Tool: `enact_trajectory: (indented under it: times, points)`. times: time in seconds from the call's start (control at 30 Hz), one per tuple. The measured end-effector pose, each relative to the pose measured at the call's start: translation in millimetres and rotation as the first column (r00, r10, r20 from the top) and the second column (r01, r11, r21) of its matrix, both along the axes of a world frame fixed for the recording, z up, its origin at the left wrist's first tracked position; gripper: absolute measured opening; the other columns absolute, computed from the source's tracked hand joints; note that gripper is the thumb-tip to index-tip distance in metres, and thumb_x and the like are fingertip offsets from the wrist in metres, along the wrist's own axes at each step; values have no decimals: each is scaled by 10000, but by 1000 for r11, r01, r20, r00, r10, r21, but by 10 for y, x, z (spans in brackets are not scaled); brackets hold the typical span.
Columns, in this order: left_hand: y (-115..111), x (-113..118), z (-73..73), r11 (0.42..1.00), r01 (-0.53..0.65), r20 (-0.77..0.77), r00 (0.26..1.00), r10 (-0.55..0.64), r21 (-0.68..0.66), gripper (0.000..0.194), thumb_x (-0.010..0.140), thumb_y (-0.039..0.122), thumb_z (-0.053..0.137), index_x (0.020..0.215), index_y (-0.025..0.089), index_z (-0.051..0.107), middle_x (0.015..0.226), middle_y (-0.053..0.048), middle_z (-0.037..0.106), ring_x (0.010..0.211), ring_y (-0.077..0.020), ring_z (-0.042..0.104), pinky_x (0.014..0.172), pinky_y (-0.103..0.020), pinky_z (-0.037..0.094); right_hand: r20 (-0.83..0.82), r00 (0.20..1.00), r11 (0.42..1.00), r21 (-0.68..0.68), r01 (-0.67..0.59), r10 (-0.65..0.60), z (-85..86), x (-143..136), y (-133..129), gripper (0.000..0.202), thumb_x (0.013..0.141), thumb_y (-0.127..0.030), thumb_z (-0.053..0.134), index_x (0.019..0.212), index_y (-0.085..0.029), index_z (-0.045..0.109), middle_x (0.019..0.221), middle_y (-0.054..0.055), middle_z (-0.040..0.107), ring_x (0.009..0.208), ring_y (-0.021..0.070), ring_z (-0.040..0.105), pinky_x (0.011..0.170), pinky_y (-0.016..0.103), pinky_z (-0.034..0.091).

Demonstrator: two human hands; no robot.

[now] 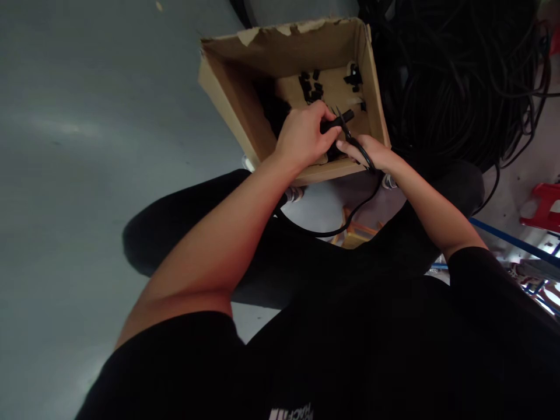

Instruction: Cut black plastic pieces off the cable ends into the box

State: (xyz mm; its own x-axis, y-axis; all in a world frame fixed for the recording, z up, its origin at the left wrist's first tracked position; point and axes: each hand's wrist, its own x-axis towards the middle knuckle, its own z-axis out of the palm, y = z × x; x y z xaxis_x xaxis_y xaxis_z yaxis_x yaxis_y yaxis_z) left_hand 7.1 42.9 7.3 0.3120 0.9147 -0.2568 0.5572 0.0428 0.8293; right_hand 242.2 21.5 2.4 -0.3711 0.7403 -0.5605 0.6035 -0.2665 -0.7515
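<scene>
Left hand (305, 135) pinches black tube (331, 124), right hand (377, 153) grips scissors (348, 134), inside box's (330, 173) near edge. Floor (87, 192) spreads left; cable pile (441, 105) crowds right.

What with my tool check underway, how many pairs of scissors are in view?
1: the scissors in the right hand, over the cardboard box, blades at the black tube in the left hand. Others could be hidden in the shadowed box.
</scene>
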Motion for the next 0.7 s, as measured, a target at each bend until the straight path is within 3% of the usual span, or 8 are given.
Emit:
enact_trajectory:
  times: [0.1,0.23,0.4,0.53,0.7]
  points:
    - [5,-5,30,1000,-25,-21,999,25,8,242,985,491,880,1172,350,820,1246,-87,936,1446,-483,833,1236,-594,675,-14,999,999,5,48,-47,-2,-16,-19,786,1030,-1028,793,967,-259,645,808,7,607,875,242,693,863,402,643]
    - [23,0,70,999,-41,7,999,41,-6,186,1016,463,883,1118,331,801,1161,-60,934,1342,-426,847,1166,-535,672,-5,995,994,14,104,-104,129,-59,-30,785,1037,-1022,795,991,-250,664,797,-2,591,840,213,672,805,353,595]
    - [75,2,62,992,-128,22,991,128,-22,179,1061,396,893,1094,317,736,1102,-22,887,1258,-335,773,1160,-448,559,57,986,988,29,153,-154,251,-104,-41,804,1027,-1045,787,963,-261,622,754,-1,521,822,228,632,745,356,532]
    - [136,-32,94,987,-140,42,989,143,-72,221,1084,286,930,1068,310,711,896,32,763,1182,-291,709,1186,-394,481,80,987,988,79,135,-141,175,-75,-29,817,1000,-1044,818,923,-270,570,782,1,475,865,240,608,798,379,531]
    - [145,-40,160,993,-31,76,996,40,-114,234,1150,233,902,987,276,739,725,61,682,860,-237,655,970,-366,506,55,997,990,132,51,-59,-22,28,55,763,1002,-972,867,1005,-250,619,879,12,533,980,257,602,928,405,548]
